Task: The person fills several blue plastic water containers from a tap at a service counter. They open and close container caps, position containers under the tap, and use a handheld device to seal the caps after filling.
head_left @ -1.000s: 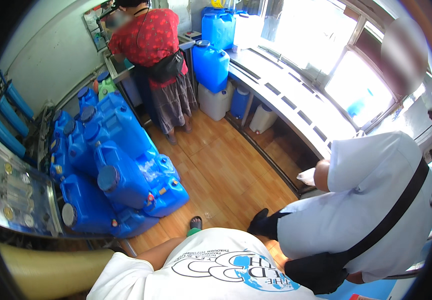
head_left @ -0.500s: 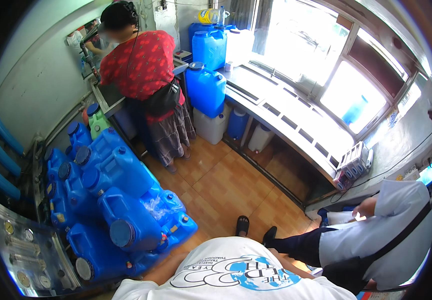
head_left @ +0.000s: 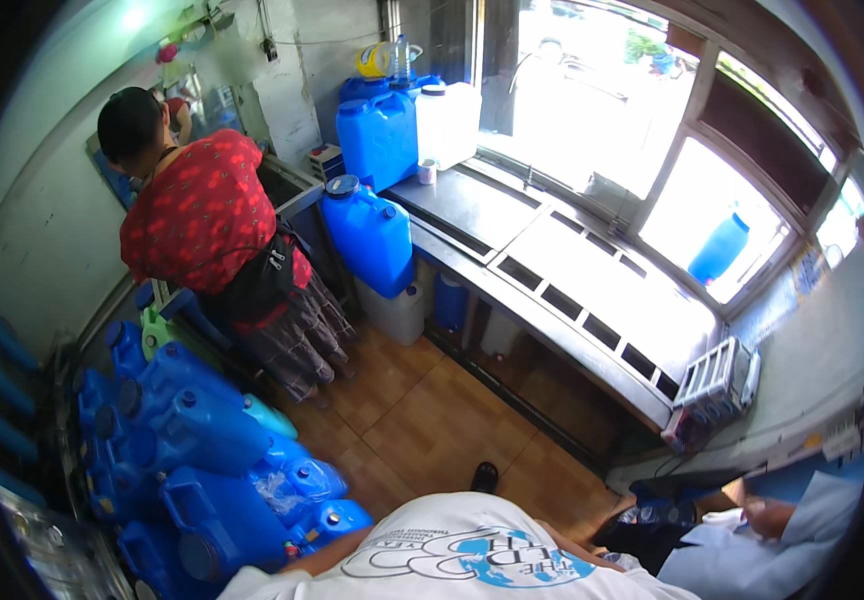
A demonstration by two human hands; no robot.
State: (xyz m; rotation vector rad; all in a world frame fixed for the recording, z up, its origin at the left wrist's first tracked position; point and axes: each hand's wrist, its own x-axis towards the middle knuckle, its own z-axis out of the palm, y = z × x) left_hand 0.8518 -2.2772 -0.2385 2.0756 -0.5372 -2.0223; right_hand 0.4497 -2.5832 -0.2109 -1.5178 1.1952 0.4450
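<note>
Neither of my hands shows; part of my left arm (head_left: 330,553) appears beside my white printed T-shirt (head_left: 452,550), and a sliver of my right arm (head_left: 567,543) on its other side. Nearest my left arm is a pile of blue plastic water jugs (head_left: 222,515), with crumpled clear plastic (head_left: 277,493) on it. A green jug (head_left: 155,330) stands at the pile's far end. What my hands hold or touch, if anything, is hidden.
A person in a red patterned top (head_left: 202,200) bends over a sink (head_left: 287,185) at far left. Someone in a pale shirt (head_left: 772,545) is at my right. A metal counter (head_left: 472,210) runs below the window, with blue jugs (head_left: 377,140) and a rack (head_left: 717,375) at its ends.
The view has shifted, and the room is framed differently. The person in red leans farther left over the sink. At right, the person in the pale shirt is lower in the frame.
</note>
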